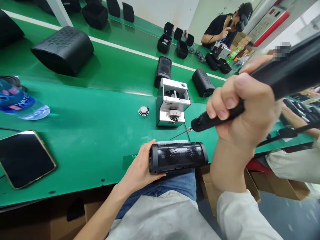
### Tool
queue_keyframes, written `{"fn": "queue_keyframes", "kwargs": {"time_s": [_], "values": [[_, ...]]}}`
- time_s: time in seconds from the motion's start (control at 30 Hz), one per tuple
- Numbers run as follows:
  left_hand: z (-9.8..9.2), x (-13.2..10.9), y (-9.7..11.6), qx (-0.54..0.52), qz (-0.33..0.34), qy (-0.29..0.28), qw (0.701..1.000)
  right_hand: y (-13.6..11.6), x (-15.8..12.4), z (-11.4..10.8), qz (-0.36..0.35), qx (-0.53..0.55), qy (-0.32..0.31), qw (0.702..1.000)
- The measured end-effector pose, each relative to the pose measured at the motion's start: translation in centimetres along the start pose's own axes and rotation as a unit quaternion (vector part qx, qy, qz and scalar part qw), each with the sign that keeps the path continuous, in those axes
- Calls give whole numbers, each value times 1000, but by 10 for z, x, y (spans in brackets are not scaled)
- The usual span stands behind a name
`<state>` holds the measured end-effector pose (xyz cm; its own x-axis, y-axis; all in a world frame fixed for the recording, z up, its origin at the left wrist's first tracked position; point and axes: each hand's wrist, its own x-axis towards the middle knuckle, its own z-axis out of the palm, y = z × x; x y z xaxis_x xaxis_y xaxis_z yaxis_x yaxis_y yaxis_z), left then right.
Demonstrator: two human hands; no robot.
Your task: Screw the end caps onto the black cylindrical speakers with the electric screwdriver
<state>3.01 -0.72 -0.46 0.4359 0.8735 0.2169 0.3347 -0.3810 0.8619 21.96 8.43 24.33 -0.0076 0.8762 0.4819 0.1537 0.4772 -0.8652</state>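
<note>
A black speaker (178,156) with a perforated front lies sideways at the table's near edge. My left hand (140,165) wraps round its left end. Raised at the right, my right hand (246,103) grips a black electric screwdriver (207,120). The screwdriver's thin bit slants down to the left, and its tip appears above the speaker's upper side; I cannot tell whether they touch. Just beyond the speaker stands a white screw feeder (172,103), with a small round silver part (143,111) to its left.
A phone (26,158) and a water bottle (22,101) lie at the left. Farther back are a black speaker shell (65,50), an upright speaker (163,68) and another shell (202,82). A co-worker (227,28) sits across the table; another person's arm (297,118) is at the right.
</note>
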Motion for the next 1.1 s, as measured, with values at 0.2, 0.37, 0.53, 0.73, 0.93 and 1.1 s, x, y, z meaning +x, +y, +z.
{"fn": "queue_keyframes", "kwargs": {"time_s": [0.2, 0.37, 0.53, 0.73, 0.93, 1.1], "values": [[-1, -1, 0, 0, -4, -7, 1000, -8, -14, -7, -23, 69, 50, 996], [0, 0, 0, -12, 0, -9, 1000, -5, -27, -1, -7, 123, 55, 991], [2, -1, -1, -29, -13, 3, 999, 24, -42, 14, 3, 144, 9, 989], [5, -3, -2, -38, -24, 5, 999, 47, -63, 10, -26, 93, 22, 995], [7, -3, -6, -37, -22, 10, 999, 55, -62, 4, -29, 92, -11, 995], [7, -2, -6, -37, -26, 14, 999, 50, -58, 8, -29, 121, -48, 991]]}}
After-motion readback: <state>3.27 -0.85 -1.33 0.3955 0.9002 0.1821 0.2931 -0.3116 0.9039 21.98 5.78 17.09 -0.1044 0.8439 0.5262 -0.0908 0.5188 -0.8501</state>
